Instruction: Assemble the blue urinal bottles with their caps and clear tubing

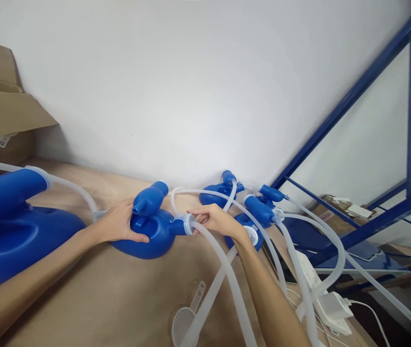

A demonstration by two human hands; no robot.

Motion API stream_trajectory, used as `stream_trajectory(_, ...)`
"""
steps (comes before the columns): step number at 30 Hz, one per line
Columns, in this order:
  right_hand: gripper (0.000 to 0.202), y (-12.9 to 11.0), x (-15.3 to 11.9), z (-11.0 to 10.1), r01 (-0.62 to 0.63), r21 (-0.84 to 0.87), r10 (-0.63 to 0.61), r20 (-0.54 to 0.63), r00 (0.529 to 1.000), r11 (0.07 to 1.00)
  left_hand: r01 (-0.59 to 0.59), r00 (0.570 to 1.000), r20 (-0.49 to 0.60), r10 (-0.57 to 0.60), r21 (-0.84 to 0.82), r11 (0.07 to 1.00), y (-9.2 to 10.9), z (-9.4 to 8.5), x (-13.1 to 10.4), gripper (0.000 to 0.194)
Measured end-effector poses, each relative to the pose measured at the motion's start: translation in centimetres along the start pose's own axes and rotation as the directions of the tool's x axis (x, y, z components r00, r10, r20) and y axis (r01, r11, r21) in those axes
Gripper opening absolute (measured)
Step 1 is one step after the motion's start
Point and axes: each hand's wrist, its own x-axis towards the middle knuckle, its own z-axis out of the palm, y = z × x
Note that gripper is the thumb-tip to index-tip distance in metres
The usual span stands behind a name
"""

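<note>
My left hand (120,222) grips a blue plastic bottle (154,245), fingers behind it and thumb over its near side. The bottle lies on a brown-covered table (125,303), with a short open spout on its upper neck. A white collar (189,224) sits on its right-hand neck, joined to a translucent hose (223,255). My right hand (217,219) is closed at that collar, fingertips on it and the hose end; part of the grip is hidden. A second hose crosses beneath.
A larger-looking blue bottle (20,241) lies at left, near a cardboard box (6,111). More blue bottles (259,210) with looping hoses crowd the right. A translucent cap with a strap (183,325) lies in front. A power strip (310,274) and blue metal frame (353,91) stand at right.
</note>
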Motion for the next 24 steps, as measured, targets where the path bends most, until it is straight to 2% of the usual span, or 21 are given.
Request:
stream_trajectory(3,0.060,-0.2,-0.7,0.4,-0.005,0.009,0.005,-0.002,1.000,1.000,0.019,1.000,-0.011,-0.019,-0.001,1.000,0.3,0.2,0.0,0.088)
stream_trajectory(6,0.072,-0.2,-1.3,1.0,-0.043,0.084,0.045,-0.026,0.999,0.996,0.045,0.998,-0.045,-0.045,0.007,0.999,0.7,0.3,-0.1,0.088)
stream_trajectory(10,0.078,0.2,-1.3,1.2,-0.030,0.084,0.024,0.068,0.997,0.996,0.058,0.997,-0.047,-0.057,0.019,0.998,0.8,0.3,0.0,0.089)
stream_trajectory(12,0.080,0.6,-1.4,1.1,-0.005,0.025,0.003,0.082,0.997,1.000,0.071,0.997,-0.014,-0.071,0.035,0.997,0.7,0.2,0.1,0.086)
stream_trajectory(16,0.082,0.8,-2.2,1.4,0.074,-0.139,-0.070,0.037,0.997,0.988,0.094,0.995,0.014,-0.095,0.048,0.994,0.7,0.0,0.3,0.088)
stream_trajectory(18,0.079,-0.1,-3.0,1.5,0.017,-0.291,-0.016,0.005,1.000,0.957,0.124,0.992,0.022,-0.126,0.056,0.991,0.9,0.1,0.4,0.086)
stream_trajectory(21,0.065,-2.4,-4.6,1.4,-0.116,-0.505,0.076,-0.099,0.992,0.855,0.155,0.988,-0.010,-0.154,0.071,0.985,1.4,0.3,0.5,0.091)
stream_trajectory(24,0.054,-4.5,-6.7,1.1,-0.216,-0.580,0.125,-0.192,0.973,0.786,0.164,0.986,-0.044,-0.160,0.088,0.983,2.0,0.5,0.5,0.100)
